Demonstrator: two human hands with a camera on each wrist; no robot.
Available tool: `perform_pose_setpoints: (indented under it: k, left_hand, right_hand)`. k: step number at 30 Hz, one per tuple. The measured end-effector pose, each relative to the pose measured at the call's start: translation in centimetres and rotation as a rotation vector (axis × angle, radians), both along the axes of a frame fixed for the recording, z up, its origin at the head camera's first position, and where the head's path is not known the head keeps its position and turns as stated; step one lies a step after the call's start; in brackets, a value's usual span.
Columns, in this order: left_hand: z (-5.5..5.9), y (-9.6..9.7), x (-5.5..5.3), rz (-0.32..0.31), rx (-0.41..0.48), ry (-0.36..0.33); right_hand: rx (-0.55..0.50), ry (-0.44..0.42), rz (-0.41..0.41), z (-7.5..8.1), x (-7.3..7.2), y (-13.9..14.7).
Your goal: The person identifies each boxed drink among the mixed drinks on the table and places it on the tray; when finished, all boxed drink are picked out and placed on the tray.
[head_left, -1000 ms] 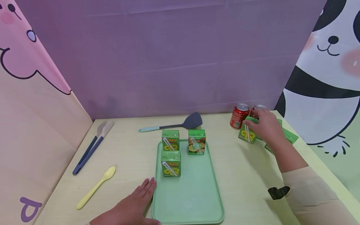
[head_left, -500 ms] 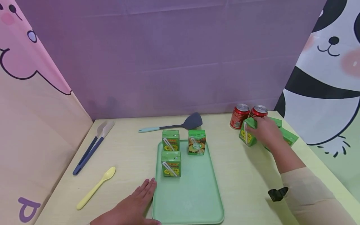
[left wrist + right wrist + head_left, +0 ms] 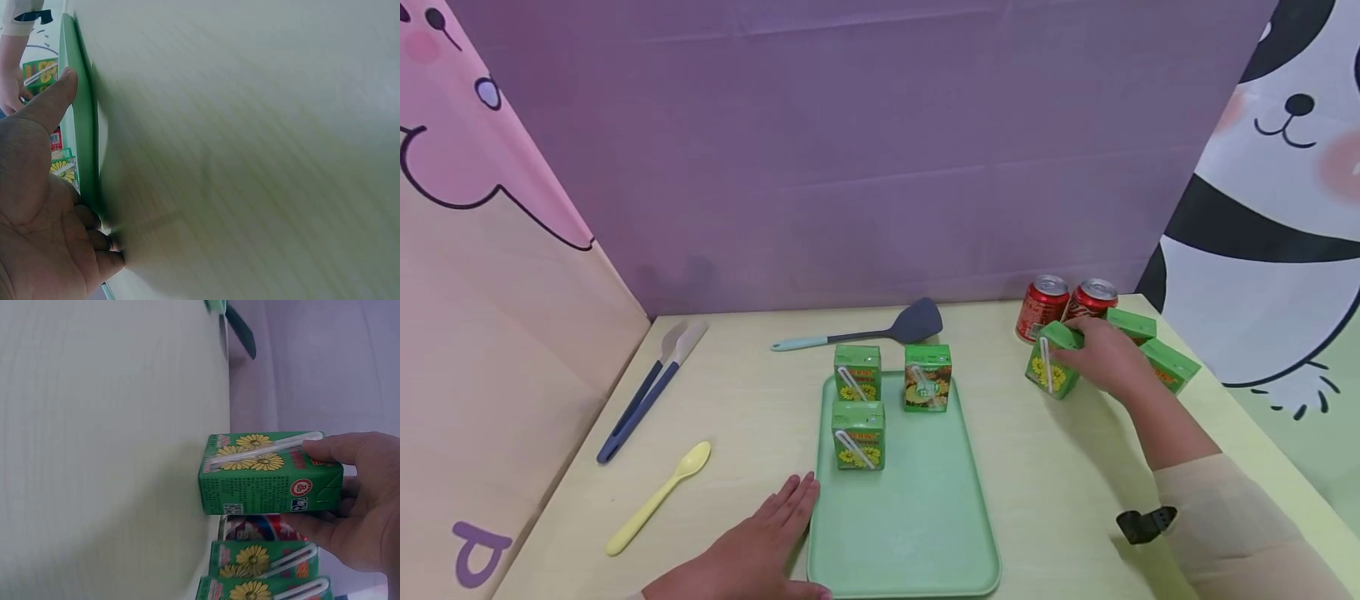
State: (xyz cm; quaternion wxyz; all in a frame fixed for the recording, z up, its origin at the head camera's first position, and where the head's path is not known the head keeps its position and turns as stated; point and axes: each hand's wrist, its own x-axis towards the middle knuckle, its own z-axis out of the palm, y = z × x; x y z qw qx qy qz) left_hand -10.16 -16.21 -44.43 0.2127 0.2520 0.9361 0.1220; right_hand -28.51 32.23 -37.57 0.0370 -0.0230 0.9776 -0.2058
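Observation:
My right hand point(image 3: 1108, 360) grips a green drink carton point(image 3: 1047, 372) with yellow flowers and a white straw on its side. In the right wrist view, thumb and fingers pinch the carton's point(image 3: 265, 478) top end, and its base is at the table surface or just above; I cannot tell which. Fingers straight, my left hand point(image 3: 748, 537) rests along the left edge of the light green tray point(image 3: 917, 542). Toward the tray's far end stand three similar cartons: one at back left point(image 3: 857, 375), one in front of it point(image 3: 859, 437), one at back right point(image 3: 927, 379).
Behind the right hand stand two red cans, one left point(image 3: 1041, 310) and one right point(image 3: 1092, 300). More green cartons point(image 3: 1171, 365) sit near the right edge. A spatula point(image 3: 917, 321) lies behind the tray; tongs point(image 3: 651, 387) and a yellow spoon point(image 3: 658, 500) lie left.
My right hand has drawn the carton slightly left and nearer, away from the other cartons at the right. The left hand has stayed at the tray's edge.

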Motion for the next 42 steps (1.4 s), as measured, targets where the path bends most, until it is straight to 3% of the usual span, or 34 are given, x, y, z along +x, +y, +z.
perform_pose_setpoints:
  k: [12,24,32,42]
  left_hand:
    - [0.0,-0.1,-0.3,0.010,-0.009,-0.004]
    - [-0.4,-0.2,-0.2,0.006,-0.004,0.016]
    - [-0.5,-0.3,-0.1,0.002,0.007,0.028]
    - [-0.4,-0.2,-0.1,0.004,0.022,0.025]
  right_hand:
    - [0.038,0.085,0.139,1.9,2.8,-4.0]
    - [-0.001,0.098,0.294,3.6,6.5,-8.5]
    - [-0.064,0.053,0.412,3.1,7.9,-11.6]
    - [-0.026,0.074,0.492,1.9,8.6,-14.7]
